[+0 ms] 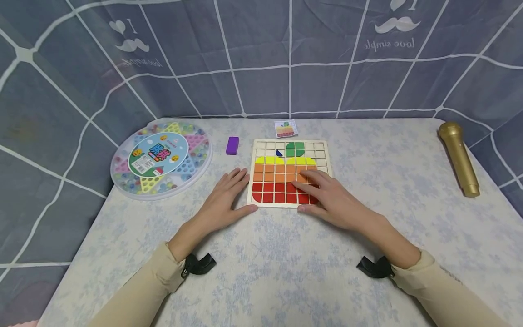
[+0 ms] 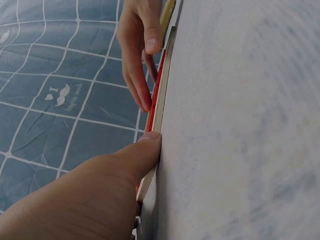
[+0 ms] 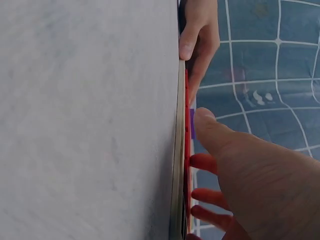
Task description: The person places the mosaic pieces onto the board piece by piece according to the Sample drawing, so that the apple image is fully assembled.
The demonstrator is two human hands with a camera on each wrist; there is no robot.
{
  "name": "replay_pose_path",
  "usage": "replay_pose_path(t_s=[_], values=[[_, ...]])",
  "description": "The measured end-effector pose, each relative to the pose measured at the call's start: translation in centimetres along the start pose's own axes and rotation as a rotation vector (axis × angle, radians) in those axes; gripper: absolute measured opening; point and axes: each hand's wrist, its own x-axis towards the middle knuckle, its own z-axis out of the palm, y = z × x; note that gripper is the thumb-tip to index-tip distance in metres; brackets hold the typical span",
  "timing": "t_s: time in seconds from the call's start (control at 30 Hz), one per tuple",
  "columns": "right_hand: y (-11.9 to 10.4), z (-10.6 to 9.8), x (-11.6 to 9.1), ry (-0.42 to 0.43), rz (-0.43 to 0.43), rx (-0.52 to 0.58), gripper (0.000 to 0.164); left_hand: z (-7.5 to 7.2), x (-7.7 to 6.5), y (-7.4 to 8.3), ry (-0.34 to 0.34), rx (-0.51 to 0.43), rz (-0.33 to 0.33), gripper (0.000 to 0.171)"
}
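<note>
A square wooden grid board [image 1: 322,154] lies flat on the table, filled with coloured tiles. Red tiles [image 1: 268,187] make up its near rows, below orange tiles [image 1: 269,169] and a yellow row [image 1: 268,160]. Green pieces [image 1: 295,149] and a small dark blue piece [image 1: 279,153] sit near its far side. My left hand [image 1: 220,202] rests along the board's left edge with fingers extended; its thumb [image 2: 149,137] touches the near edge. Over the right part of the board spreads my right hand [image 1: 335,200], its fingertips [image 3: 196,160] at the red and orange tiles.
Left of the board are a purple block [image 1: 232,146] and a round game box [image 1: 196,170] with coloured beads. A small picture card [image 1: 285,129] lies behind the board. A gold microphone-shaped object [image 1: 459,159] lies far right. A grey-blue curtain [image 1: 261,54] hangs behind the table.
</note>
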Motion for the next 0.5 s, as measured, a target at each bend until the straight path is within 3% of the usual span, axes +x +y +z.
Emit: replay_pose_path(t_s=[0.23, 0.5], values=[[0.0, 0.1, -0.1, 0.019, 0.023, 0.03, 0.073, 0.0, 0.1, -0.1, 0.001, -0.001, 0.003, 0.091], [1.9, -1.8, -1.9, 0.062, 0.161, 0.022, 0.071, 0.1, 0.0, 0.1, -0.015, 0.001, -0.018, 0.098]])
